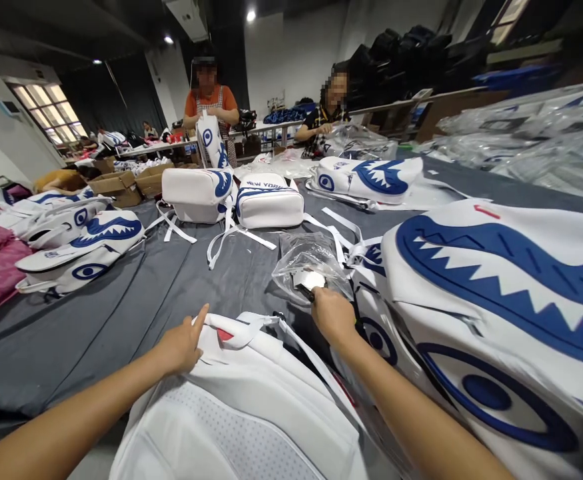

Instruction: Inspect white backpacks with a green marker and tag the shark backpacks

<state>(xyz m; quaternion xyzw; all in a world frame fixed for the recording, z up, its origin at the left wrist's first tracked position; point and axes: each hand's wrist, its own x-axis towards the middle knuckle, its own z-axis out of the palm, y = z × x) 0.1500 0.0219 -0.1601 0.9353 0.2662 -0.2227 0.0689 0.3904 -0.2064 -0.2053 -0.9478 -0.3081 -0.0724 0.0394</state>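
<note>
A white backpack (251, 400) lies close in front of me, its dotted back panel facing up and a small red tag near its top loop. My left hand (184, 343) rests on its upper left edge, index finger stretched out and thumb apart, holding nothing. Beyond the backpack's right side, my right hand (334, 315) is closed at a clear plastic bag (304, 257). A small dark object shows at its fingertips, beside white and silvery pieces (310, 280) at the bag; its kind is unclear. White straps lie just behind.
At the right, a large white backpack (511, 287) with blue shark teeth and eye stands close to my forearm. More backpacks (271, 207) lie across the grey-covered table (181, 287). Two people work at the far side. Plastic-wrapped backpacks (536, 147) are piled at the back right.
</note>
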